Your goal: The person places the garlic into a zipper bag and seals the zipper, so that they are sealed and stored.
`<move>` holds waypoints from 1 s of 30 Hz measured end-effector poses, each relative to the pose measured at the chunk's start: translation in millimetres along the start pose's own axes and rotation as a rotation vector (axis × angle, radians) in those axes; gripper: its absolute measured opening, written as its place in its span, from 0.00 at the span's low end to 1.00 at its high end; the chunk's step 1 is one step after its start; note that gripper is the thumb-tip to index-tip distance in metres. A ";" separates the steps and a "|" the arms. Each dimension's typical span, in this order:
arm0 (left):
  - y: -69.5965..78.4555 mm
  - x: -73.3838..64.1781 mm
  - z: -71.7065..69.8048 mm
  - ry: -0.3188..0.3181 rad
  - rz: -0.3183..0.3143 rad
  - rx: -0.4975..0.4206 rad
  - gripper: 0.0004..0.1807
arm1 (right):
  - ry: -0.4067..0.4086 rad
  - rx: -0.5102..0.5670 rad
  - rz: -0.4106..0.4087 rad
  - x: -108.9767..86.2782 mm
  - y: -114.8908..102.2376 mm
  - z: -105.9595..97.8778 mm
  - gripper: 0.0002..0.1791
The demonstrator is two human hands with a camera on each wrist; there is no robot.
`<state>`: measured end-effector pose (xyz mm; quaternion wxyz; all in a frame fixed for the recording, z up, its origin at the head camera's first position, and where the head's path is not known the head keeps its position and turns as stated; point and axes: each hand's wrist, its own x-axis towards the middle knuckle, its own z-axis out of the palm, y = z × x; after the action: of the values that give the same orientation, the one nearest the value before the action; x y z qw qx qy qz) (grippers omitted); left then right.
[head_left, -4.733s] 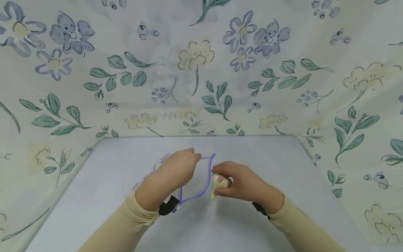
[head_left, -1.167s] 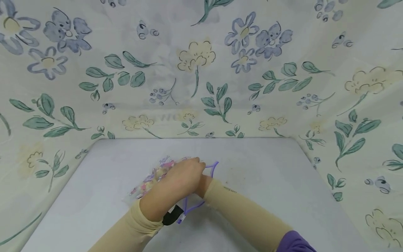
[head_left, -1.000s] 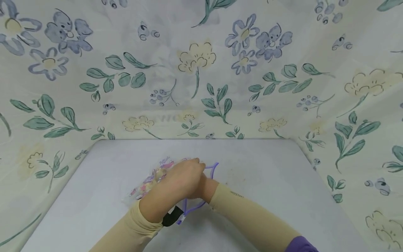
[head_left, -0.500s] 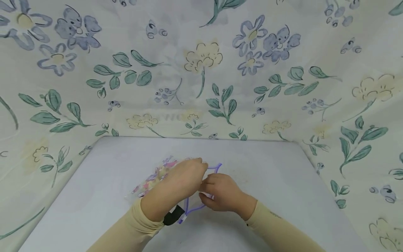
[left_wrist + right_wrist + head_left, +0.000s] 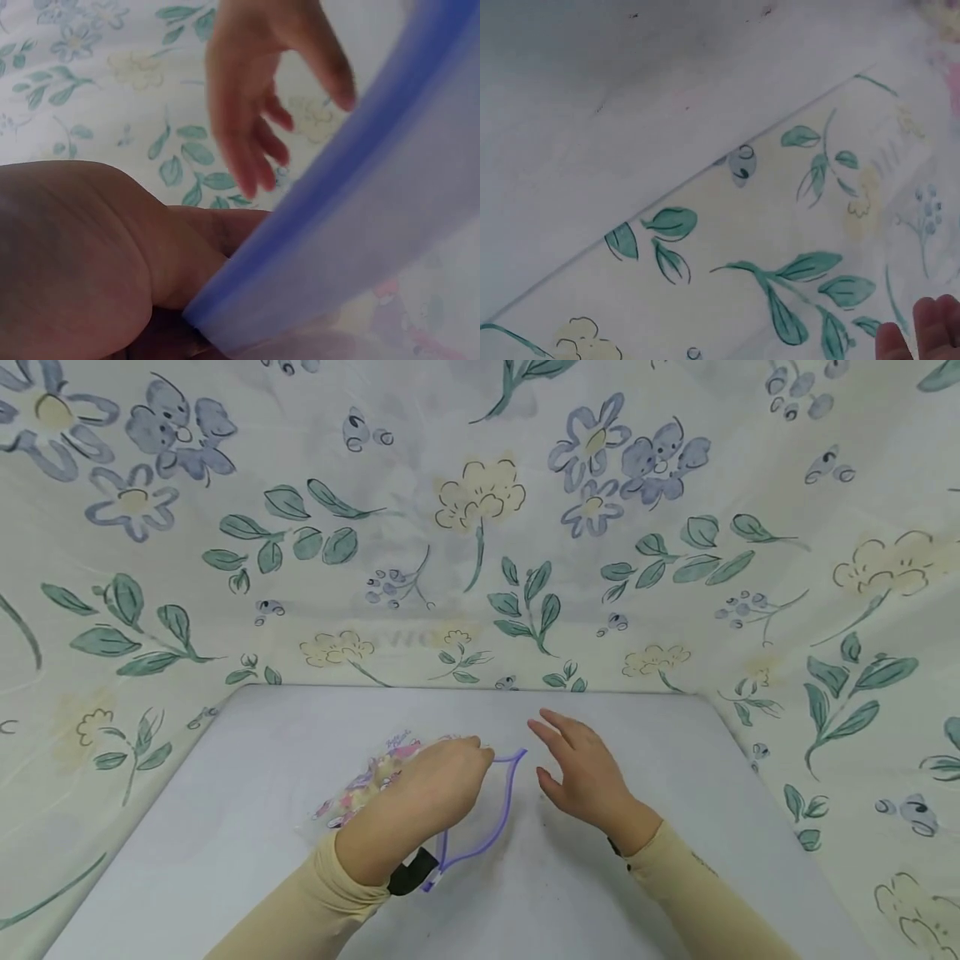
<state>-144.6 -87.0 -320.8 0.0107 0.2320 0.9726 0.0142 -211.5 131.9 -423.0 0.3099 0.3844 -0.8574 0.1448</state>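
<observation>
A clear zip bag with a purple zip rim [image 5: 504, 810] lies on the white table, its mouth spread wide toward the right. My left hand [image 5: 420, 789] pinches the far side of that rim, and in the left wrist view its thumb presses against the purple strip [image 5: 300, 217]. Pink, purple and cream printed patterns [image 5: 367, 781] show on the bag's body, partly covered by my left hand and forearm. To the right of the mouth, my right hand [image 5: 588, 768] hovers with fingers spread and nothing in them. Its fingertips [image 5: 932, 330] show at the right wrist view's lower corner.
A white table [image 5: 675, 827] spreads around the bag, with small dark specks on it. Behind it and at both sides hangs a floral cloth [image 5: 420, 610]. The bag's zip slider [image 5: 431, 881] sits at the near corner, beside a black wrist strap [image 5: 412, 872].
Earlier the right hand held a small pale yellow thing, then reached inside the bag's mouth. It has drawn out to the right, now without that thing. The left hand keeps its pinch.
</observation>
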 end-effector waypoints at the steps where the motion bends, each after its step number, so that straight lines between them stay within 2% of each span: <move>1: -0.1 0.2 0.2 -0.010 -0.006 -0.001 0.15 | -0.053 -0.001 0.006 0.7 -0.5 2.0 0.41; 3: -0.3 0.4 0.5 -0.018 -0.007 0.002 0.16 | -0.111 0.016 -0.017 2.6 -2.5 7.0 0.42; 5: -0.2 0.5 1.0 -0.021 -0.004 0.008 0.17 | -0.115 0.049 -0.074 5.4 -5.3 11.3 0.36; 10: 0.0 0.3 0.6 -0.029 0.010 -0.005 0.17 | -0.026 0.083 -0.191 13.0 -9.3 16.0 0.16; 15: -2.0 -2.3 -2.0 -0.084 -0.030 -0.067 0.22 | 0.016 0.056 -0.206 17.2 -9.2 13.2 0.12; 17: -3.0 -6.9 -3.1 -0.085 -0.056 -0.099 0.23 | 0.031 0.044 -0.200 19.1 -7.8 8.9 0.13; 20: -6.3 -19.3 -3.6 -0.042 -0.083 -0.126 0.26 | 0.061 0.029 -0.182 24.1 -4.7 -0.6 0.12; 24: -13.0 -41.7 -0.4 0.041 -0.086 -0.095 0.41 | 0.100 -0.004 -0.133 32.8 -0.1 -17.2 0.09; 26: -16.5 -52.5 2.3 0.082 -0.074 -0.078 0.45 | 0.110 -0.015 -0.099 36.3 1.2 -25.4 0.08; 28: -20.8 -60.8 5.4 0.151 -0.048 -0.050 0.43 | 0.108 -0.017 -0.066 39.8 1.3 -33.3 0.08; 30: -26.2 -67.0 8.3 0.247 -0.020 -0.021 0.36 | 0.097 -0.010 -0.035 43.0 0.9 -39.5 0.07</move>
<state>-96.4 -140.4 -329.0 -0.1066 0.2184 0.9686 0.0529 -217.6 127.3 -365.2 0.3553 0.3904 -0.8353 0.1534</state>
